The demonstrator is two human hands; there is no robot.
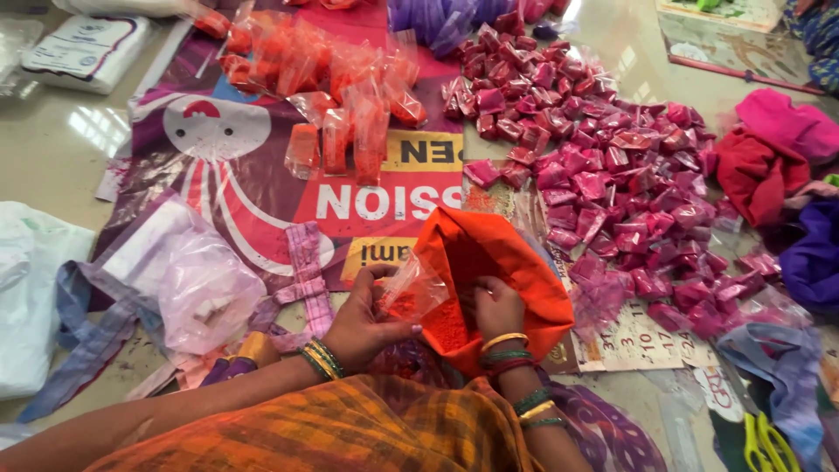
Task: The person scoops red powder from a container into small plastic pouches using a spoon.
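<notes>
Powder bag (502,262) between packet heaps (612,175) — scissors (767,444) far right

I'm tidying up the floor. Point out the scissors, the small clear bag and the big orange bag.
scissors (762,444): head view, on the yellow-green handles.
small clear bag (412,288): head view, on its middle, in the left hand.
big orange bag (511,253): head view, on its upper wall.

Left hand (363,319) holds small clear packet (412,291); right hand (496,308) in orange powder bag (489,262).

One head-worn camera looks steeply down, close over the lap and the floor (61,149) ahead.
</notes>
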